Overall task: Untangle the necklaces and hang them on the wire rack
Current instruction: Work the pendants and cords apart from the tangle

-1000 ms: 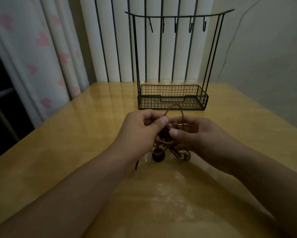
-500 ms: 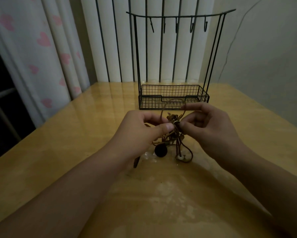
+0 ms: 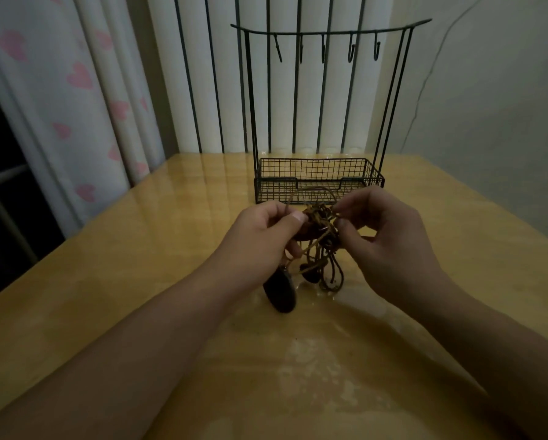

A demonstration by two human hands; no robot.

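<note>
A tangle of brown cord necklaces hangs between my hands above the wooden table. My left hand pinches the cords on the left side of the knot. My right hand pinches a strand on its right side. Loose loops and a small dark bead dangle down to the tabletop. A dark oval pendant hangs below my left hand. The black wire rack stands just behind, with several bare hooks on its top bar.
A striped white curtain hangs behind the rack, and a heart-patterned curtain falls at the left. A plain wall stands at the right. The table's left edge runs diagonally toward me.
The tangle has been lifted and pulled apart a little. The dark oval pendant has come into view below my left hand. My right hand has moved up and to the right.
</note>
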